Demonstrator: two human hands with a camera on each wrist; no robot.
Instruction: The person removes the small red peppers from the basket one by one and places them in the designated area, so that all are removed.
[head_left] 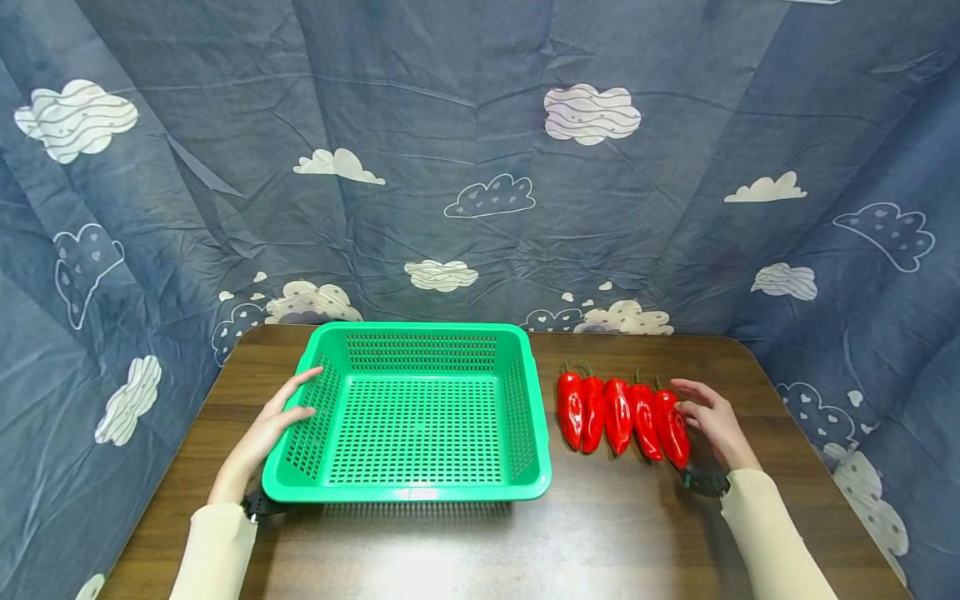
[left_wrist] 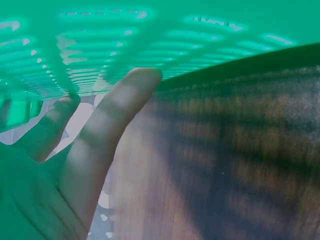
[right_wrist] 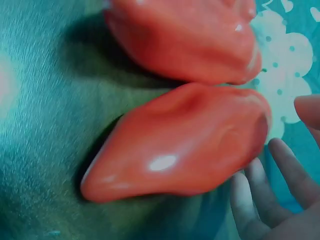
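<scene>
A large green plastic basket (head_left: pixel 408 493) with slotted walls stands on the left of the table. At its left side is my left hand (head_left: pixel 262 429), thumb and fingers extended over the rim; in the left wrist view the thumb (left_wrist: pixel 120 110) lies close against the slotted wall, contact unclear. Several glossy red peppers (head_left: pixel 617 417) lie side by side in a row to the right of the basket, stems away from me. My right hand (head_left: pixel 716 421) is beside the rightmost pepper (right_wrist: pixel 175 147), fingers spread and slightly bent near its stem end, not wrapped around it.
Everything stands on a brown wood-grain table (head_left: pixel 600 533). Behind it and at both sides hangs a blue-grey curtain (head_left: pixel 487 125) with cloud prints. A gap of tabletop separates the basket from the peppers.
</scene>
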